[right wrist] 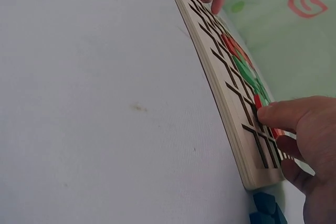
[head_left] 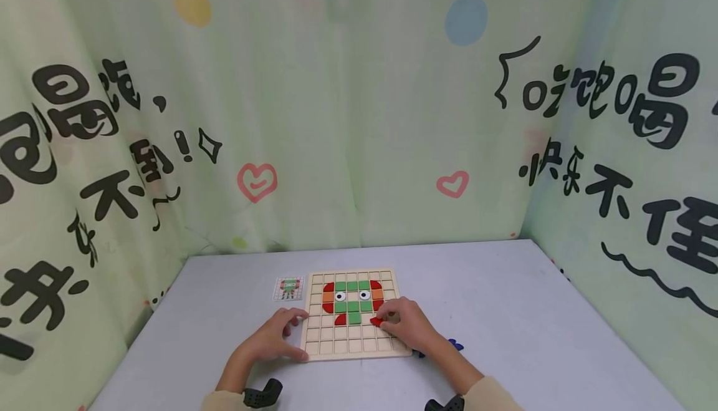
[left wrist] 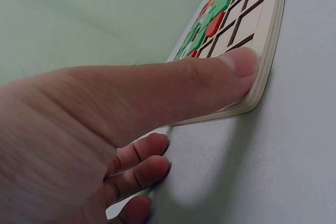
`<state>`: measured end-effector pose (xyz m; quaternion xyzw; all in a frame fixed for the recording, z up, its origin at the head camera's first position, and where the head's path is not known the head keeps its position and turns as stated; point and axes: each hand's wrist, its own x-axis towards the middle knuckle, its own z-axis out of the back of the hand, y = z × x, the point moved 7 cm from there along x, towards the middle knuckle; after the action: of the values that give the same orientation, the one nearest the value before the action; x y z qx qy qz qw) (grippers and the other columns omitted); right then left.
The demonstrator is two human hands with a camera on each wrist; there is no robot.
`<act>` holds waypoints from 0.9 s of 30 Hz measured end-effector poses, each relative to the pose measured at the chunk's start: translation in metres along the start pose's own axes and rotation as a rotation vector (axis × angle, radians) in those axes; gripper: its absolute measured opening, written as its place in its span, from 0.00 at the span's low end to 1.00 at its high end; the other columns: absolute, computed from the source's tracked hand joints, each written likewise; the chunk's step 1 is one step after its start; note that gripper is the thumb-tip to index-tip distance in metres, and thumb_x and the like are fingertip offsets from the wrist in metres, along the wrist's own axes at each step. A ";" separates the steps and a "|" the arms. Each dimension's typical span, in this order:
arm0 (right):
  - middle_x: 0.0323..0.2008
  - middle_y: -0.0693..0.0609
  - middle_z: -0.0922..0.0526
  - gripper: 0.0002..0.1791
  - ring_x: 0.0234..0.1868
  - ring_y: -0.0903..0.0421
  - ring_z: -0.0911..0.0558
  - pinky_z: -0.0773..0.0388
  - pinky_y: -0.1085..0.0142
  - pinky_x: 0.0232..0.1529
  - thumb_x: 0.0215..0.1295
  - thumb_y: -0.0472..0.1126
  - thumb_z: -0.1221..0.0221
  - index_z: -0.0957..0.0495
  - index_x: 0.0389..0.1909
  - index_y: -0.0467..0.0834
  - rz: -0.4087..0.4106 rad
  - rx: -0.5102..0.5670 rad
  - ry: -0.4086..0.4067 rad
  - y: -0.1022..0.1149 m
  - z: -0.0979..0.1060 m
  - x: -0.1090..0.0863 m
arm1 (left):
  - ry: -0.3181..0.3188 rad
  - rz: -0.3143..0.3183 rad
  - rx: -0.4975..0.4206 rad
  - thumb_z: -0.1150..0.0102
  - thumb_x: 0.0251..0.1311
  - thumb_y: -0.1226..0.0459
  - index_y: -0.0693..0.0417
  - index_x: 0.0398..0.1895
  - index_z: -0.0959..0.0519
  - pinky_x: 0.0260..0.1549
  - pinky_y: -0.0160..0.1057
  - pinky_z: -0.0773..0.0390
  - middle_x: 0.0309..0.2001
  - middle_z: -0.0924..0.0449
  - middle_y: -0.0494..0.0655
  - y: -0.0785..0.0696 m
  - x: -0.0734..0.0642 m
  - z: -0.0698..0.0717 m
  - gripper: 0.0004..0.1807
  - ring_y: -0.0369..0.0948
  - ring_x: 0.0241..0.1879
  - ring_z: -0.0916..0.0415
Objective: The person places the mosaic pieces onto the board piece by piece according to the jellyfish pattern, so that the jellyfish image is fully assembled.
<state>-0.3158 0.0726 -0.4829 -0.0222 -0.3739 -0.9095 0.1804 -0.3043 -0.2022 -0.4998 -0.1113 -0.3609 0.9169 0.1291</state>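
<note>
A wooden grid board lies on the table with green, red and orange tiles and two eye tiles set in its upper part. My right hand pinches a red tile between thumb and fingertips over the board's right side, in line with a green square and a red rounded tile. At the board's left side is my left hand. Its straight thumb presses the near left corner, and in the head view its fingertips touch the left edge.
A small picture card with a tile figure lies left of the board's far corner. Several blue pieces sit by the near right corner, partly behind my right forearm. Printed curtains stand behind and beside the table.
</note>
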 end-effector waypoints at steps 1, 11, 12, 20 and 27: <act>0.40 0.54 0.15 0.08 0.43 0.58 0.24 0.22 0.66 0.42 0.57 0.33 0.35 0.14 0.36 0.47 0.010 -0.002 0.000 0.001 -0.001 0.000 | 0.001 0.000 0.000 0.19 0.34 0.57 0.46 0.59 0.28 0.37 0.38 0.32 0.46 0.31 0.47 0.000 0.000 0.000 0.42 0.43 0.42 0.36; 0.41 0.53 0.17 0.09 0.44 0.56 0.23 0.21 0.63 0.45 0.57 0.30 0.38 0.15 0.34 0.45 0.061 -0.047 -0.064 0.007 -0.002 0.000 | -0.001 0.006 -0.004 0.19 0.34 0.57 0.46 0.59 0.28 0.37 0.38 0.33 0.46 0.31 0.47 -0.001 -0.001 0.001 0.43 0.43 0.42 0.36; 0.40 0.53 0.17 0.07 0.43 0.56 0.24 0.22 0.63 0.45 0.57 0.32 0.36 0.16 0.35 0.46 0.046 -0.050 -0.072 0.007 -0.002 0.000 | -0.001 0.007 -0.004 0.19 0.34 0.57 0.46 0.59 0.28 0.37 0.38 0.33 0.46 0.31 0.47 0.000 -0.001 0.001 0.42 0.43 0.42 0.36; 0.36 0.58 0.20 0.10 0.43 0.58 0.25 0.21 0.58 0.47 0.53 0.47 0.30 0.16 0.34 0.48 -0.032 -0.125 -0.085 0.004 -0.010 0.005 | -0.004 0.001 -0.008 0.19 0.34 0.57 0.47 0.59 0.28 0.37 0.38 0.33 0.46 0.31 0.47 0.000 -0.002 0.002 0.42 0.43 0.42 0.36; 0.40 0.57 0.19 0.07 0.45 0.57 0.26 0.22 0.60 0.46 0.56 0.40 0.33 0.14 0.37 0.48 0.017 -0.100 -0.022 0.008 -0.015 0.006 | -0.003 0.004 -0.013 0.19 0.34 0.57 0.47 0.58 0.27 0.37 0.38 0.33 0.46 0.31 0.47 -0.002 -0.002 0.002 0.42 0.43 0.42 0.36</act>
<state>-0.3174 0.0551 -0.4866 -0.0444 -0.3296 -0.9253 0.1824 -0.3029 -0.2031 -0.4971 -0.1115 -0.3666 0.9151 0.1258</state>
